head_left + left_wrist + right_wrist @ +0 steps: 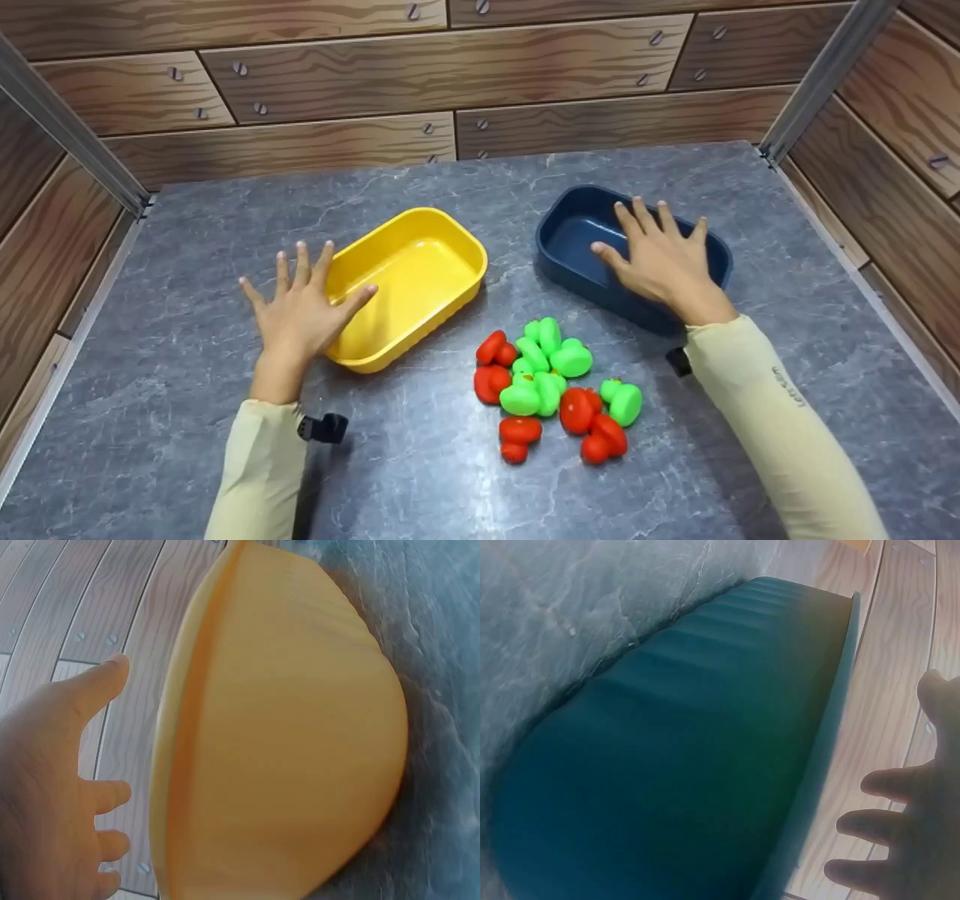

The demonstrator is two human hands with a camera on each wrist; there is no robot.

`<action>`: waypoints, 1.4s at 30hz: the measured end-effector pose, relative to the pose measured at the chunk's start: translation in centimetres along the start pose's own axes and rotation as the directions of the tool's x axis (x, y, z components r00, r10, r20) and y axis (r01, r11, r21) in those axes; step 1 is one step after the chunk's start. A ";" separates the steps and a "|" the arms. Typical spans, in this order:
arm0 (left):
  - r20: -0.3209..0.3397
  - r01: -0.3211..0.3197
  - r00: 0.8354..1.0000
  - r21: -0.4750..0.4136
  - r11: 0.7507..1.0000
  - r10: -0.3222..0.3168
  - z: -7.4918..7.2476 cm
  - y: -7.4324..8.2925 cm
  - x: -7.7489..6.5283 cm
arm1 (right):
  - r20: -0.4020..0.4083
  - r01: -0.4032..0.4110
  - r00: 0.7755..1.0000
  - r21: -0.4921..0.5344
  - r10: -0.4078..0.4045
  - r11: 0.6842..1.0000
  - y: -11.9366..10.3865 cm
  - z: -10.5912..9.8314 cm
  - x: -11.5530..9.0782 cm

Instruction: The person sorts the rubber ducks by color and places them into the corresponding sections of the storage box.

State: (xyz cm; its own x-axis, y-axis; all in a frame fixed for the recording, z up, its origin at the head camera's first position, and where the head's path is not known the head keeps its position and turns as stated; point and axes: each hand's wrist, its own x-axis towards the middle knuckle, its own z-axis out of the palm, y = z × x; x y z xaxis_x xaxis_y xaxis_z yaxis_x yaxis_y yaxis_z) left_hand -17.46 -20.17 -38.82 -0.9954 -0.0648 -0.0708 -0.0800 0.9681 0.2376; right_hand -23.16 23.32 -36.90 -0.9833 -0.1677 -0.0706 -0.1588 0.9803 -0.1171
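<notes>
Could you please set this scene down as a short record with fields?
Left grip: fingers spread, by the left end of the yellow tray, holding nothing
Right grip: fingers spread, over the dark blue tray in the head view, holding nothing
Toys: red ducks and green ducks, clustered on the tabletop outside both trays
Tray contents: none visible; the blue interior is partly hidden
</notes>
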 end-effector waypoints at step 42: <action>0.068 0.160 0.987 -0.221 0.962 -0.149 1.9 -6.9 -3.1 | -0.260 0.309 0.921 0.033 -0.290 0.951 -1.1 2.2 -7.7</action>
State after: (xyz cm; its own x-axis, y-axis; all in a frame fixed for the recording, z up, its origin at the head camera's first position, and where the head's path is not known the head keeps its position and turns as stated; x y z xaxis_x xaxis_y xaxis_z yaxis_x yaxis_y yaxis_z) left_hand -13.69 -26.21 -42.09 -0.9665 -0.1917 -0.1708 -0.2483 0.8673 0.4315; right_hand -15.24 23.32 -38.42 -0.8826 -0.4118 0.2268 -0.4516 0.8766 -0.1661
